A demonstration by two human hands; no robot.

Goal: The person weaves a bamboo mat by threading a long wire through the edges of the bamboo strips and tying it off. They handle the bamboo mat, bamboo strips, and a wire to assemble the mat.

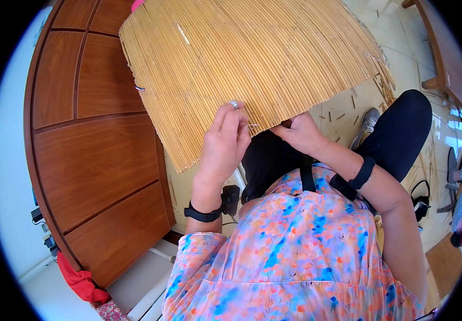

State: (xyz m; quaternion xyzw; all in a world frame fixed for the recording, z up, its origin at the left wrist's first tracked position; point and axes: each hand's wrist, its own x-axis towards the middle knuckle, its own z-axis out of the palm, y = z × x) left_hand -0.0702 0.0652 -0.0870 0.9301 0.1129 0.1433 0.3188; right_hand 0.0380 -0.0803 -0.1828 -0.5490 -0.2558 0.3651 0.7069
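Note:
A large mat of thin yellow-brown straw-like stalks (pixel 258 59), laid side by side, slopes away in front of me. Over its near edge, my left hand (pixel 224 134) has thumb and fingers pinched together, with a ring on one finger. A short, thin white strand (pixel 253 125) shows beside those fingertips; whether they grip it is unclear. My right hand (pixel 301 135) reaches to the mat's near edge from the right. Its fingers go beneath the edge, and most of them are hidden there.
A reddish-brown wooden cabinet (pixel 100 144) stands close on the left. Broken stalk pieces (pixel 340 116) litter the tiled floor to the right. A wooden table (pixel 447 64) is at the far right, and red cloth (pixel 81 279) hangs at the lower left.

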